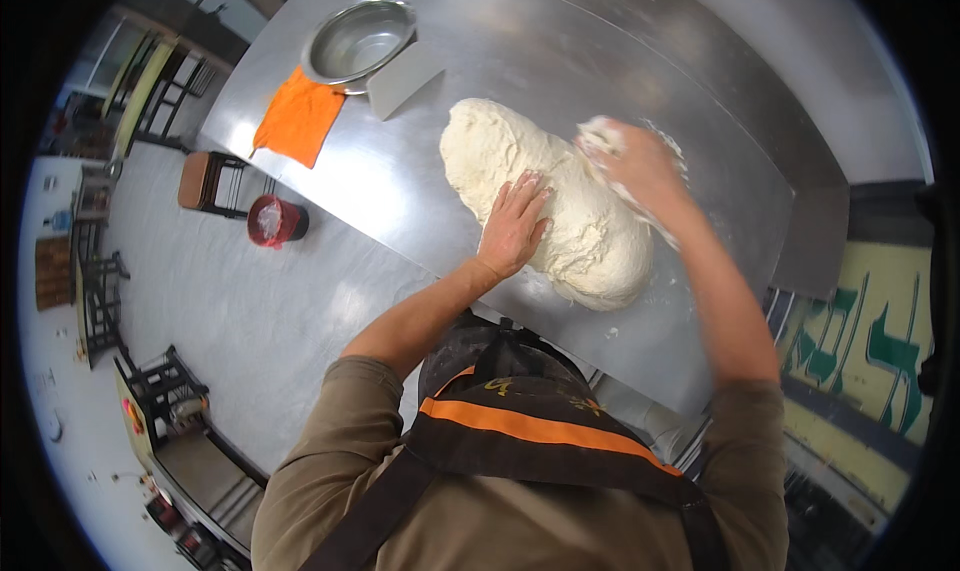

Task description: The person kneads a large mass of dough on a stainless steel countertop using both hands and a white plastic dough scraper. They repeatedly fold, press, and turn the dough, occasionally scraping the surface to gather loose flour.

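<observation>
A large, elongated mass of pale dough (592, 218) lies slantwise on a stainless steel worktable (540, 53). Its surface is lumpy and torn in places. My left hand (516, 222) rests on the near side of the dough, palm down and fingers apart, with a little dough on the fingertips. At the far right side of the dough is my right hand (645, 162), blurred by motion. White, sticky dough covers its fingers, and whether they grip part of the mass cannot be made out. Smears of dough mark the steel around this hand.
Toward the far left of the table stand a metal bowl (319, 50) and a pale flat scraper (405, 80) leaning by it. An orange cloth (300, 121) lies beside them. Off the table's left edge are a stool (196, 181) and a red-lined bin (276, 221). A raised steel backsplash (720, 61) borders the far side.
</observation>
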